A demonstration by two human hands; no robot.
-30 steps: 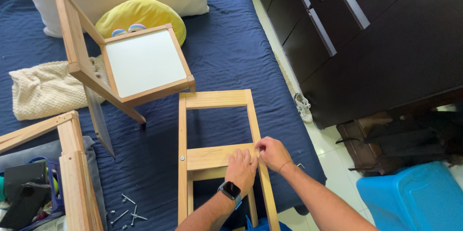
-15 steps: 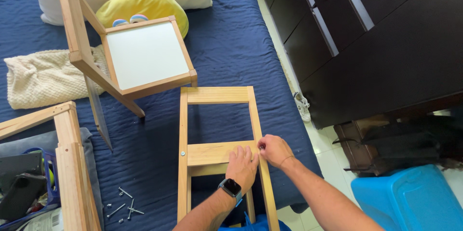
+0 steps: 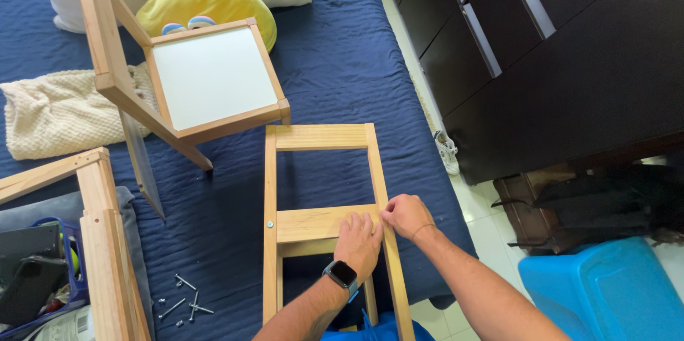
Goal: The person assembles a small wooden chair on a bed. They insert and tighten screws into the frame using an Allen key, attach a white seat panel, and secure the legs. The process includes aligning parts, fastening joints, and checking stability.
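Observation:
A pale wooden ladder-shaped frame [image 3: 320, 138] lies flat on a dark blue bedspread [image 3: 335, 56]. My left hand [image 3: 358, 243], with a dark watch on its wrist, presses flat on the frame's middle crossbar [image 3: 310, 223]. My right hand [image 3: 406, 215] pinches at the right rail where the crossbar meets it; whatever the fingers hold is too small to see. A metal screw head [image 3: 270, 225] shows at the crossbar's left end.
A partly built wooden chair with a white seat [image 3: 214, 77] lies tilted to the upper left. Another wooden frame [image 3: 100, 241] lies at the left. Loose screws [image 3: 185, 298] sit on the bedspread. A dark dresser [image 3: 556, 49] and a blue plastic bin [image 3: 605, 291] stand at the right.
My hands have hardly moved on the frame. The camera has shifted a little, so the whole scene sits slightly lower and to the left.

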